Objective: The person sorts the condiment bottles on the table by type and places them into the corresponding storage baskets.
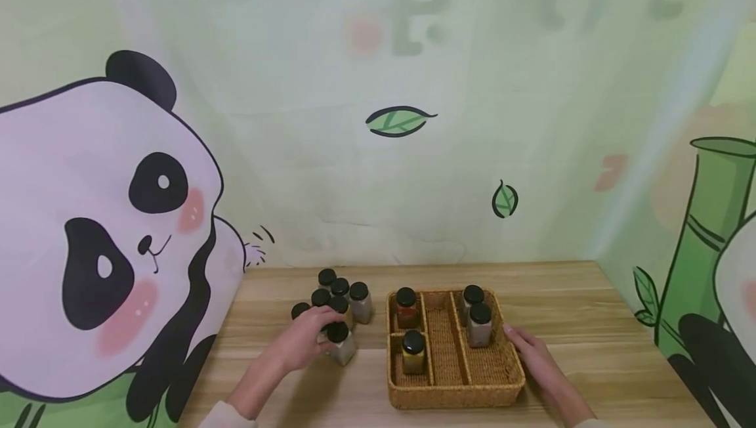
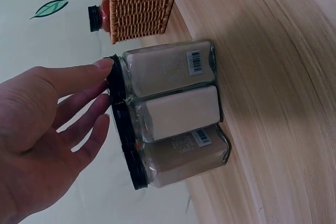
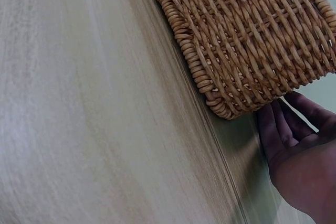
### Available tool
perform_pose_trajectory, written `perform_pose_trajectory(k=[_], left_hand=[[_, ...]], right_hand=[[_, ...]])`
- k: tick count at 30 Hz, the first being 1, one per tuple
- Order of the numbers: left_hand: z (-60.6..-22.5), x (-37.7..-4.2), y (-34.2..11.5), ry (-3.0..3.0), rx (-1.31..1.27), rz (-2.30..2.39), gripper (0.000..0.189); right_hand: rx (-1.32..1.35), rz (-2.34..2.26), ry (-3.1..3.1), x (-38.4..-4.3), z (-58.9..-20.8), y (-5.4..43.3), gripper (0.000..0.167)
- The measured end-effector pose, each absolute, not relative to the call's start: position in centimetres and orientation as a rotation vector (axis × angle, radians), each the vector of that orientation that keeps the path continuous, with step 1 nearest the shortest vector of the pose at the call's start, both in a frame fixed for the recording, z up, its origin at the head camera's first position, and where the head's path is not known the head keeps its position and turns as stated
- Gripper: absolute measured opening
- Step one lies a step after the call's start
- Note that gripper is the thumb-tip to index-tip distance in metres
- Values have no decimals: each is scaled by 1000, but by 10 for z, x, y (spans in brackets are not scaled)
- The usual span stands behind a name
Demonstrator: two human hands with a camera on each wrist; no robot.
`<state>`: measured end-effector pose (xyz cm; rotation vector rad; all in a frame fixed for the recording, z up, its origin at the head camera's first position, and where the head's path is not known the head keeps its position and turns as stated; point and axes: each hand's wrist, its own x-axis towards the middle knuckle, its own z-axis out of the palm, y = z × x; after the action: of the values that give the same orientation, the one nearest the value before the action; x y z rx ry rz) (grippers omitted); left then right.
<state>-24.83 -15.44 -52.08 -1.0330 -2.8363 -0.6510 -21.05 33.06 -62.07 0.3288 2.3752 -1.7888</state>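
Observation:
My left hand [image 1: 304,338] pinches the black lid of a clear glass spice jar [image 1: 342,352] between thumb and fingers. In the left wrist view this jar [image 2: 170,70] has pale contents and a barcode label, and it stands in a row with a white-filled jar [image 2: 181,114] and another pale jar [image 2: 186,156]. More black-lidded jars cluster just behind, such as the one on their right [image 1: 361,304]. Against the right side of a woven basket [image 1: 455,397] my right hand [image 1: 537,357] rests, its fingers extended along the wicker near the bottom in the right wrist view.
Inside the divided basket stand a red-filled jar [image 1: 407,311], a yellow-filled jar [image 1: 413,356] and two pale jars at the right, the nearer one [image 1: 480,328] in front. The wooden table [image 1: 614,362] meets a panda-printed backdrop [image 1: 307,172] at its back edge.

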Motion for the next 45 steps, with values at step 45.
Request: perform_pose_trajectory(k=[45], left_hand=[[-555,-245,-127,-2877,-881,-781,47]], right_hand=[[349,-1804,2371,-213,-623,328,86]])
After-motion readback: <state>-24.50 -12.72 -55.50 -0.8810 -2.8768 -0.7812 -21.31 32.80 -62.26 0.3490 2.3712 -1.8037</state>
